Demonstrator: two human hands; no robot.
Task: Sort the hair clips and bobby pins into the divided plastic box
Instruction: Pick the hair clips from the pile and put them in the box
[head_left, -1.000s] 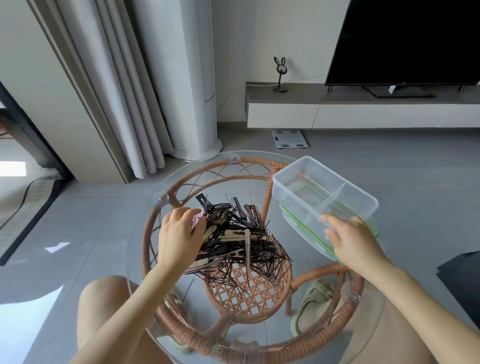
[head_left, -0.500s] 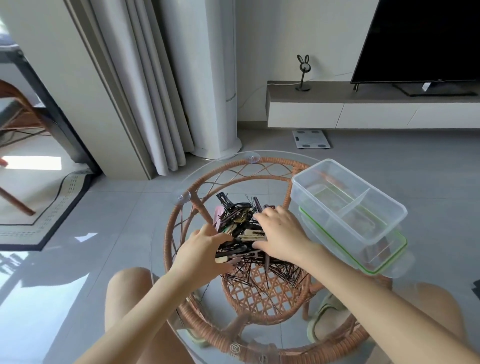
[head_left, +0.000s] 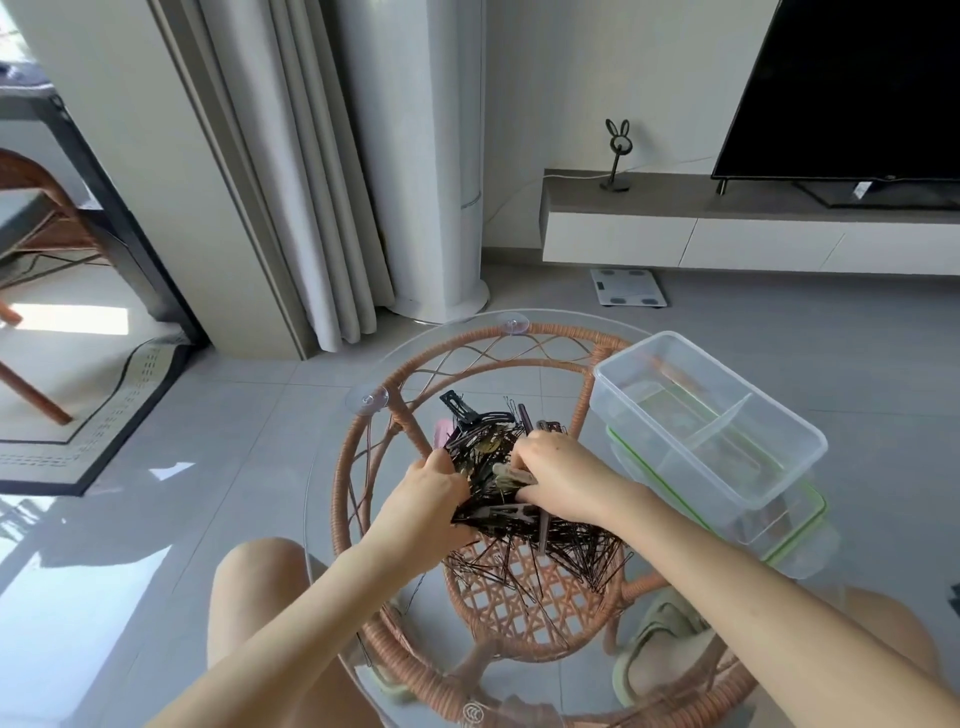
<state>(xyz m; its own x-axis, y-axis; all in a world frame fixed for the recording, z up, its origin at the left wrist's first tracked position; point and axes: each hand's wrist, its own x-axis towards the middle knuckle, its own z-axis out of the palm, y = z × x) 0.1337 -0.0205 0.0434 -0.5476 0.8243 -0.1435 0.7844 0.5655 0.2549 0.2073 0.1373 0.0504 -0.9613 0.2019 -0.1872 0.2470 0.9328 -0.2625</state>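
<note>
In the head view, the left hand (head_left: 434, 493) has its fingers curled round the left side of a tangled heap of black hair clips and bobby pins (head_left: 483, 441), which lies on the round glass-topped rattan table (head_left: 340, 483). The right hand (head_left: 563, 475) curls its fingers into the heap's top, gripping clips there. The clear divided plastic box (head_left: 672, 454) stands just right of the heap, on a green-rimmed lid (head_left: 795, 540).

Fingertips of left hand (head_left: 431, 499) and right hand (head_left: 561, 475) buried in pile of hair clips and bobby pins (head_left: 483, 447), grip not discernible, single pins too fine to separate, green-rimmed lid (head_left: 792, 527) partly covered by divided plastic box (head_left: 670, 441), television (head_left: 857, 88) cropped at top and right edges
</note>
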